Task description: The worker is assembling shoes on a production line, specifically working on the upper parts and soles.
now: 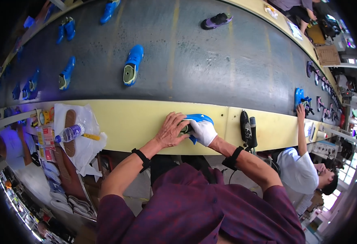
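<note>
On the yellow surface [138,122] edge, a blue shoe [197,120] is pressed by bare left hand [171,131]; gloved right hand [204,131] grip closed round it; black tool [247,128] lies nr.

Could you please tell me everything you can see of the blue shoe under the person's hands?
The blue shoe lies on the yellow ledge beside the dark conveyor belt. It is bright blue with a darker opening, mostly covered. The bare left hand presses on one end; the white-gloved right hand grips the other.
</note>
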Motion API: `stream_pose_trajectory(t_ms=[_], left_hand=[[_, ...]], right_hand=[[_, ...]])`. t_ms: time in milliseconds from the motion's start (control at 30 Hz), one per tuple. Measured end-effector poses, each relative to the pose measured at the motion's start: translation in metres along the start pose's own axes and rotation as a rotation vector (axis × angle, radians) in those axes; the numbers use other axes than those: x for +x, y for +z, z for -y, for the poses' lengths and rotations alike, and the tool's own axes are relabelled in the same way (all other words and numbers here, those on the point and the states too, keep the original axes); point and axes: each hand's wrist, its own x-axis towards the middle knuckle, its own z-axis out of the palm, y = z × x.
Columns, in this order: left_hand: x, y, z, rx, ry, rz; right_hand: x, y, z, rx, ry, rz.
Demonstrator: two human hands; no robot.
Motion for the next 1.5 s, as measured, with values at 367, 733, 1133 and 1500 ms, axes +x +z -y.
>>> stream_pose_trajectory(t_ms=[367,733,1133,1500], left_hand=[[-0.001,0.003,0.005,-0.051,-0.039,-0.036],[0.005,-0.004,-0.002,-0.084,-0.114,0.039],[0.008,-0.013,-0.005,0.007,-0.097,0.049],[-0.014,-0.006,-0.004,-0.027,-0.166,0.017]], right_hand=[[0.014,-0.010,0.002,0.020,0.024,0.110],[-0.048,-0.024,0.011,0.372,0.173,-0.167],[0.002,-0.018,0.008,0.285,0.122,-0.413],[0.042,0.026,-0.025,0.570,0.150,-0.067]])
